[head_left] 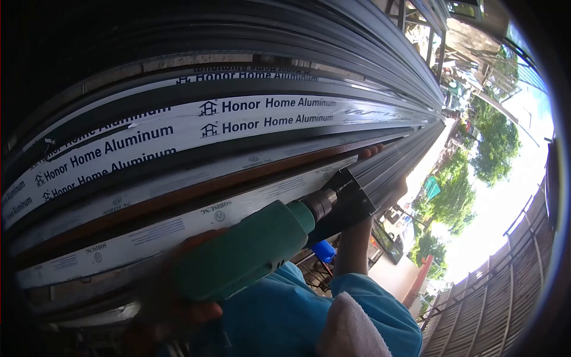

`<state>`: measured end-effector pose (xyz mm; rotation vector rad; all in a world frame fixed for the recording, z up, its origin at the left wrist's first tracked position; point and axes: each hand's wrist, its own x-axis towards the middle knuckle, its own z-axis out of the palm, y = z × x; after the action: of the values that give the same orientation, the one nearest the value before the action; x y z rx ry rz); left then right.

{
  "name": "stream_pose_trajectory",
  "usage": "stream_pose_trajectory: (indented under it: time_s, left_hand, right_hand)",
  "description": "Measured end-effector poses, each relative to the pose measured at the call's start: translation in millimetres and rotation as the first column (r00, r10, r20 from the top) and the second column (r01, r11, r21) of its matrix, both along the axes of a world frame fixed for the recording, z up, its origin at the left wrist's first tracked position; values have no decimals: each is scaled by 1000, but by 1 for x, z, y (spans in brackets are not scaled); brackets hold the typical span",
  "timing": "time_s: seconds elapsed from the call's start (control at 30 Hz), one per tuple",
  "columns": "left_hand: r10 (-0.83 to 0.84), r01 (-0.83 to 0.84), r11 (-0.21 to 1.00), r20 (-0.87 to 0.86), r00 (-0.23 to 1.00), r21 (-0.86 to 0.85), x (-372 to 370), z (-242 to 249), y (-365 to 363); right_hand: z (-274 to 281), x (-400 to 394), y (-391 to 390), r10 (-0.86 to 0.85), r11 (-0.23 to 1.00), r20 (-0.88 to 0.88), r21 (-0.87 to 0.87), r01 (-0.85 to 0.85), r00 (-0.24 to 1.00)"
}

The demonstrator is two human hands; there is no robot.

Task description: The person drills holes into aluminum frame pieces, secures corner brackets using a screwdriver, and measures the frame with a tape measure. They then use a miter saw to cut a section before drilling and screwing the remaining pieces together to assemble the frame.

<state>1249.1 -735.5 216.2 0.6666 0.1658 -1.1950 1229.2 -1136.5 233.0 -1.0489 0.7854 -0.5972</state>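
Though partly behind drill (244,253), wht strip (148,236)

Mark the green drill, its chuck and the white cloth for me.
Green drill (253,247): head view, middle of its body.
Chuck (322,204): head view, its side.
White cloth (358,329): head view, its middle.

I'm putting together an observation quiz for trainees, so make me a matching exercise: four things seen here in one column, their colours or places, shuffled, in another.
1. drill
2. shirt
3. towel
4. "Honor Home Aluminum" lettering

A. dark, on white
B. green, chuck close to a dark metal piece
C. blue
D. white, at the picture's bottom edge

Pairs: 1-B, 2-C, 3-D, 4-A
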Motion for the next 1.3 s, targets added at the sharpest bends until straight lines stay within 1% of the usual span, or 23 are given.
stream_pose_trajectory:
  time_s: [0.03,0.13,0.23,0.33,0.4,0.43,0.5,0.53,0.6,0.63,0.7,0.73,0.8,0.83,0.9,0.97,1.03,1.13,1.17,1.27,1.3]
  left_hand:
    - [18,-18,1000,-26,999,-1,0,3,-1]
    - [76,-75,997,-109,991,6,-4,14,-2]
    - [82,-77,996,-198,977,33,-3,16,-1]
    - [70,-53,996,-294,953,67,-3,17,0]
    - [40,-30,997,-157,987,67,-2,15,1]
    - [13,-14,998,16,1000,58,-1,13,1]
    - [-35,27,997,114,993,74,-1,13,1]
    - [-55,51,994,40,998,93,0,15,0]
    - [-86,83,991,20,996,101,-2,13,1]
    - [-99,92,992,75,992,92,-4,9,2]
    - [-106,101,991,70,992,83,-5,8,4]
    - [-100,99,992,11,995,82,2,13,3]
    - [-96,93,993,31,995,79,2,12,2]
    - [-100,92,993,108,989,76,-3,7,1]
    - [-58,53,998,126,990,38,-7,2,2]
    - [19,-20,1000,-5,1000,-23,0,4,0]
    - [4,-2,999,-63,998,35,12,11,-5]
    - [3,5,998,-125,992,63,10,13,-6]
    - [6,2,998,-142,990,61,9,13,-7]
    - [5,17,997,-274,962,78,19,22,-8]
    - [-45,65,994,-217,975,87,23,22,-8]
  right_hand:
    - [3,5,6,-63,997,-52,-38,61,997]
    - [2,0,-1,15,995,57,94,-20,998]
    - [-3,-7,-11,66,992,95,99,-75,993]
    - [0,-4,-6,5,997,52,73,-9,999]
    - [-1,-7,-9,18,996,64,90,-24,998]
    - [-2,-8,-11,25,995,70,99,-32,997]
    - [-3,-11,-13,62,996,45,59,-65,997]
    - [-3,-11,-12,56,997,37,48,-58,998]
    - [-2,-5,-7,17,999,26,35,-18,1000]
    - [-1,-3,-4,-15,999,23,32,14,1000]
    - [-1,-6,-7,34,994,82,103,-42,996]
    - [-1,-7,-8,57,988,113,138,-73,992]
    - [-1,-7,-8,61,989,108,126,-75,992]
    - [-1,-7,-7,62,990,104,121,-74,993]
    - [-1,-5,-7,43,995,76,87,-50,996]
    - [1,-3,-3,13,998,42,66,-16,999]
    - [3,-1,1,-22,998,3,57,22,1000]
    - [-1,-4,-3,27,977,194,201,-66,981]
    - [-1,-4,-4,39,979,201,190,-78,979]
    - [0,-5,-6,71,980,199,168,-105,977]
    - [0,-5,-7,80,980,181,167,-111,980]
